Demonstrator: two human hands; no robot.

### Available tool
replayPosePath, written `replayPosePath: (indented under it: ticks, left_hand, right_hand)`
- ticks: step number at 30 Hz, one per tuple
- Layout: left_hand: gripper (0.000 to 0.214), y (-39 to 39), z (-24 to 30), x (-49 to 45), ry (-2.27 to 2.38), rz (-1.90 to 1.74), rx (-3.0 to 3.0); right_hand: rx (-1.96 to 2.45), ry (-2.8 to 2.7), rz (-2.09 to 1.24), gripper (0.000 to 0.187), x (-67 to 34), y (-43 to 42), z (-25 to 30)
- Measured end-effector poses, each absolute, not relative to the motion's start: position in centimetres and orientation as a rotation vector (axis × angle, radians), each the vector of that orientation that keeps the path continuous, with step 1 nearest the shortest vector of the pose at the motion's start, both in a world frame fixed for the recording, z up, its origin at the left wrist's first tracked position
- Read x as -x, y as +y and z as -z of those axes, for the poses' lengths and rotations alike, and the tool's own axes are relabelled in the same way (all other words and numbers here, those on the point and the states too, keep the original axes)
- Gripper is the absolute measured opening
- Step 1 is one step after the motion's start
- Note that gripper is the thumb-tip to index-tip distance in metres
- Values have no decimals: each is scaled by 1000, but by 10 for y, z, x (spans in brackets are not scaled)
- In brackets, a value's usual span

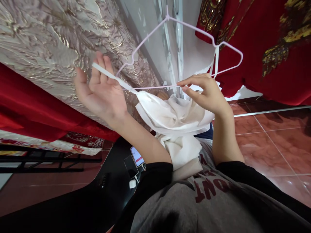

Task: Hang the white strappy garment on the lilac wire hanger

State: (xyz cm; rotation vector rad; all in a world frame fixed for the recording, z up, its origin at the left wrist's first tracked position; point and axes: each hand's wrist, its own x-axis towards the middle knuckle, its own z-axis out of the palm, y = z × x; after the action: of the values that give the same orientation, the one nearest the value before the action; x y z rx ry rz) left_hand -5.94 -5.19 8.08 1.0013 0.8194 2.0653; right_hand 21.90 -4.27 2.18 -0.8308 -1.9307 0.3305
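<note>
The left hand's fingers were released, spread behind a white strap (109, 75) best kept untwisted; whether the right hand (207, 92) pinched the hanger (155, 87) was unclear.

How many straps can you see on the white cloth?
2: one strap crosses in front of the left hand; the other hangs over the hanger, above the right hand. Others may be hidden in the bunched cloth.
</note>
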Motion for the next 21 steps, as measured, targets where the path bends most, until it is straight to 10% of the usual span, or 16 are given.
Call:
replayPosePath:
  ticks: [6,21]
  left_hand:
    - [19,-50,-37,69,973,-2259,-786]
    - [35,-42,-26,36,916,-1818,-1209]
  right_hand:
    - [809,-1917,-319,26,-219,-42,-21]
    - [878,-1254,-148,15,-241,-17,-3]
